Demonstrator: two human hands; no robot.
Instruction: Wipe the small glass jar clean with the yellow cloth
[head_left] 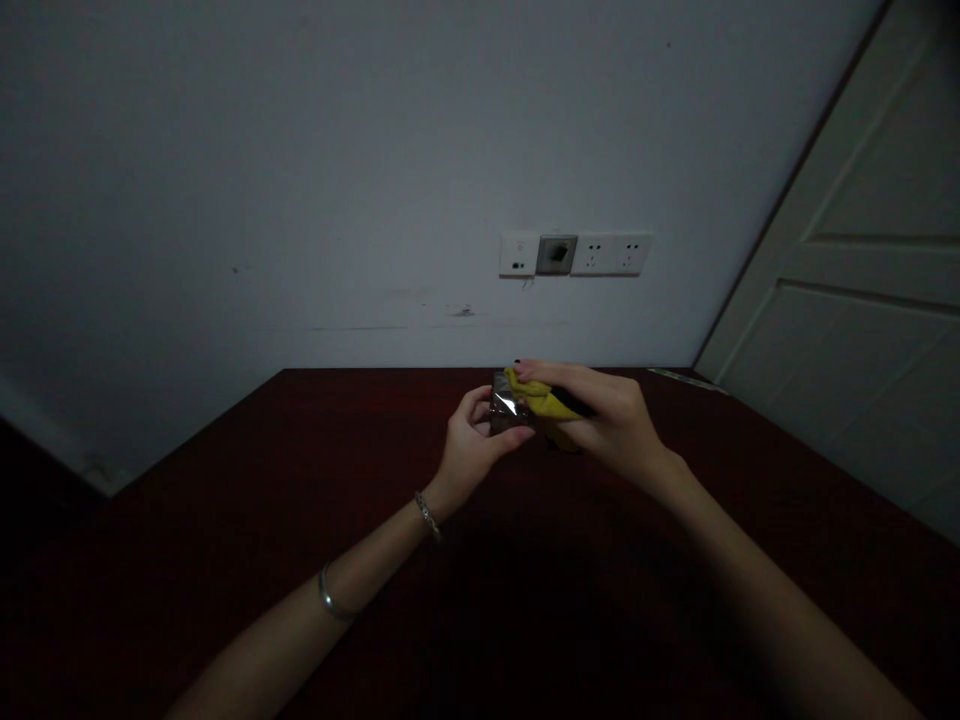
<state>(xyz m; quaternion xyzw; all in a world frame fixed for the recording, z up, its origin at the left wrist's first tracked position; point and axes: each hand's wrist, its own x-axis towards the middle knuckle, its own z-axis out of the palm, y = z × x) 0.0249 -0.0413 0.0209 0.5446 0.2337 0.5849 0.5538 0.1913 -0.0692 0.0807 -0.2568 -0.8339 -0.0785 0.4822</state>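
My left hand (476, 440) is closed around a small, shiny, dark box-like object (508, 400), fingers behind it and thumb along its lower edge. Light glints off its glossy face; the dimness hides exactly what it is. A yellow cloth (547, 398) is bunched in my right hand (611, 410), pressed against the right side and top edge of the shiny object. Part of the cloth hangs below the right palm. Both hands are held above the dark red table. A bracelet (427, 515) and a silver bangle (330, 592) circle my left wrist and forearm.
The dark red tabletop (360, 440) reaches back to a pale wall (337, 180). Wall sockets (611, 255) and a grey socket plate (556, 255) sit above its far edge. At the right stands a white panelled door (847, 270). A thin flat strip (686, 379) lies near the back right corner.
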